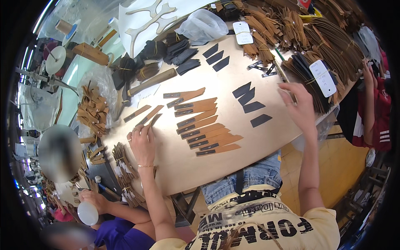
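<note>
Low on the left of the work table, my left hand (143, 143) pinches a narrow brown leather strip (155, 120) with its fingertips. Two tan strips with dark ends, one of them this tan strip (137, 113), lie just beyond those fingers. Over the table's right side, my right hand (298, 104) is raised, its thumb and forefinger apart and nothing visible between them. Nearest to it are several black slanted leather pieces (253, 106). Between my hands, tan leather strips with dark end patches (208, 133) lie overlapping in a slanting column.
A wooden-handled hammer (152, 81), dark bundles (154, 50) and a plastic bag (202, 26) line the far edge. Tied brown strips (333, 41) with a white tag (323, 78) are piled at right. More bundles (121, 166) sit at left, where a co-worker's hand (93, 200) shows.
</note>
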The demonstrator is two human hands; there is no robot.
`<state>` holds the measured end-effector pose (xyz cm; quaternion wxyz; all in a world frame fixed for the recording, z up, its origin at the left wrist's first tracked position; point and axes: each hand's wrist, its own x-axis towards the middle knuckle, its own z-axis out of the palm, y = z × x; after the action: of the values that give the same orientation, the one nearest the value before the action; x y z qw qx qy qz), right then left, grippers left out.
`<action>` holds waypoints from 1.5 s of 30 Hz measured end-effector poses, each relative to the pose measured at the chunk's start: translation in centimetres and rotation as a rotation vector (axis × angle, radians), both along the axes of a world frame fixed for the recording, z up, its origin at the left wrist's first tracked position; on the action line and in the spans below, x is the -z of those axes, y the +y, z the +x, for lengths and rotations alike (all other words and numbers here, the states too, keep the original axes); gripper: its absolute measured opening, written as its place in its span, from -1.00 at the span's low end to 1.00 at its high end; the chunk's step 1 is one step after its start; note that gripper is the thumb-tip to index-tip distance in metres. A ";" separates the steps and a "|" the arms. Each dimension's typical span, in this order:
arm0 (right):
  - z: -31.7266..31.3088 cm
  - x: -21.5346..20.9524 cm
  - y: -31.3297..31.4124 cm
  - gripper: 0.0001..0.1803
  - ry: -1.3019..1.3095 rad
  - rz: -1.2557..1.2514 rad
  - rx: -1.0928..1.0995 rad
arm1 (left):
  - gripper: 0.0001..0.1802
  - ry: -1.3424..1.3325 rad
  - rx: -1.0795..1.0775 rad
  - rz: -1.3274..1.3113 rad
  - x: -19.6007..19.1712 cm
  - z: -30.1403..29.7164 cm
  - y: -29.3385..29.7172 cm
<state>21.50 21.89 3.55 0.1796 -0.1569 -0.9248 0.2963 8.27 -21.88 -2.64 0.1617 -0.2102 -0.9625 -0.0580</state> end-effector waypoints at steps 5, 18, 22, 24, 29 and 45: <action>-7.1 3.2 -2.6 -0.52 0.027 0.248 -0.435 | -0.88 0.003 -0.056 0.265 -1.5 1.4 0.7; -6.8 5.1 -6.3 -0.48 -0.076 0.105 -0.404 | -0.81 -1.051 0.256 1.114 -5.9 0.6 13.6; -6.3 2.9 -5.0 -0.55 0.016 -0.772 -0.296 | -0.80 -1.132 0.388 1.027 -5.6 -0.1 18.3; -6.4 2.0 -4.3 -0.60 0.041 -1.154 -0.375 | -0.80 -1.180 0.399 0.975 -5.5 -0.2 19.6; -7.6 2.0 -3.2 -0.66 -0.142 -0.996 -0.358 | -0.81 -1.127 0.342 0.963 -4.6 -0.5 20.3; -11.8 3.7 -2.5 -0.59 -0.170 -0.478 -0.312 | -0.92 -0.897 0.119 0.807 -2.2 -3.0 20.8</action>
<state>9.72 19.44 -0.17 0.0120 -0.0747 -0.8536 0.5154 5.30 -1.08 -0.43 -0.1963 -0.1406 -0.8254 -0.5104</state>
